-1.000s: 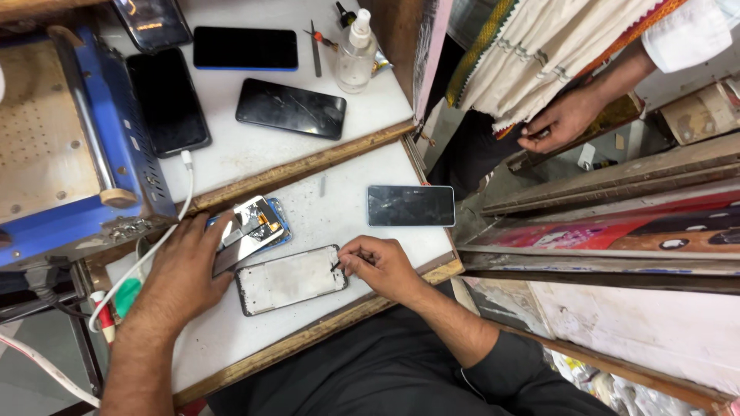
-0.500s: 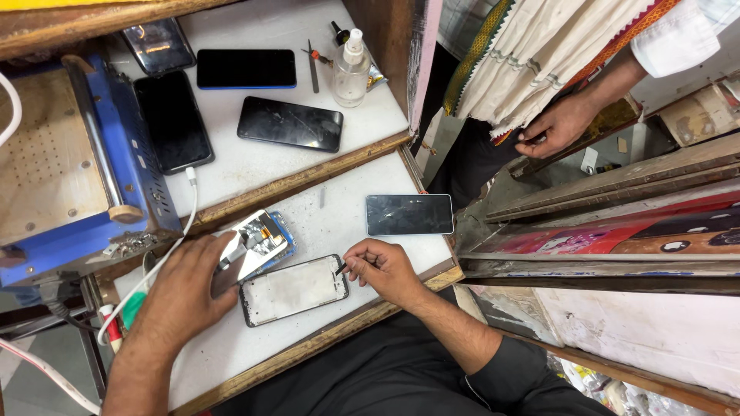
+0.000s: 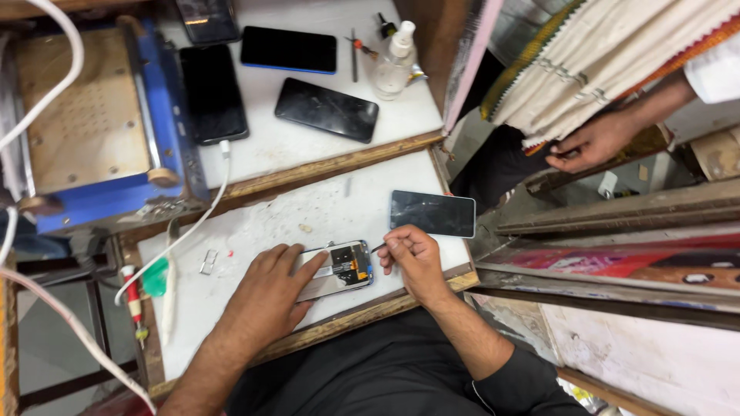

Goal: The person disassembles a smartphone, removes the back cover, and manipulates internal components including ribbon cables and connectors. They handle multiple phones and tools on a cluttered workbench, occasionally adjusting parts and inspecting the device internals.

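From where I watch, the biggest thing is the blue-framed machine [image 3: 92, 131] with a tan plate filling the upper left of the frame. Beside it runs the white counter [image 3: 254, 231], edged in wood, in two levels. On the upper level lie several dark phones [image 3: 327, 109] and a small clear bottle [image 3: 393, 65]. On the lower level, right of centre, lies a loose dark screen panel [image 3: 432, 213]. At the upper right, another person's hand [image 3: 590, 142] shows below striped cloth, well apart from my work.

The opened phone [image 3: 339, 268] sits in the lower middle of the frame, back cover off, circuit board and orange parts showing. I judge it light and stiff but fragile: the exposed board and thin connectors would not take pressure, so it is best held by its outer edges or frame.

My left hand [image 3: 270, 296] lies fairly flat and open over the phone's left half, fingers spread, pressing it to the counter. My right hand [image 3: 412, 258] is curled closed, pinching a thin dark tool [image 3: 378, 247] whose tip is at the phone's right edge. At the lower left, a red-handled screwdriver [image 3: 132, 296] lies by a white cable [image 3: 200, 223].
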